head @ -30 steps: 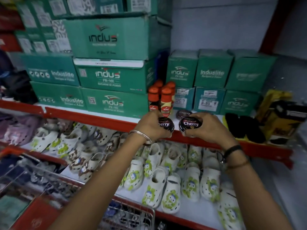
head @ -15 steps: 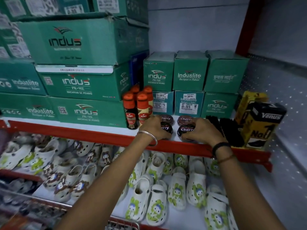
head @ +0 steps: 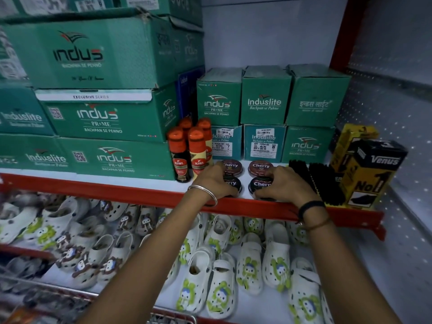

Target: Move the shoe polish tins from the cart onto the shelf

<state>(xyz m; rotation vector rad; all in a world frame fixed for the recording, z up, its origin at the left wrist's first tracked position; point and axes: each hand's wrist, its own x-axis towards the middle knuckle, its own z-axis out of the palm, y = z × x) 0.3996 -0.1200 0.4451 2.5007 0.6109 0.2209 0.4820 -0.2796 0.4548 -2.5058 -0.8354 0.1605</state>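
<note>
Two black Cherry polish tins rest flat on the white shelf point(head: 131, 180) near its red front lip. My left hand point(head: 216, 182) grips the left tin point(head: 234, 183), and my right hand point(head: 286, 184) grips the right tin point(head: 260, 184). Just behind them stand two brown Cherry tins, one on the left point(head: 231, 166) and one on the right point(head: 261, 167). The cart point(head: 163, 318) shows only as a wire rim at the bottom edge; its contents are hidden.
Several Kiwi liquid polish bottles point(head: 181, 157) stand left of the tins. Black shoe brushes point(head: 314, 181) and yellow-black Venus boxes point(head: 371, 174) sit to the right. Green Indus shoe boxes point(head: 264, 106) fill the back. White clogs point(head: 249, 270) cover the lower shelf.
Both hands carried the black tins from in front of the shelf lip onto the shelf and set them down before the brown tins. The view has moved closer.
</note>
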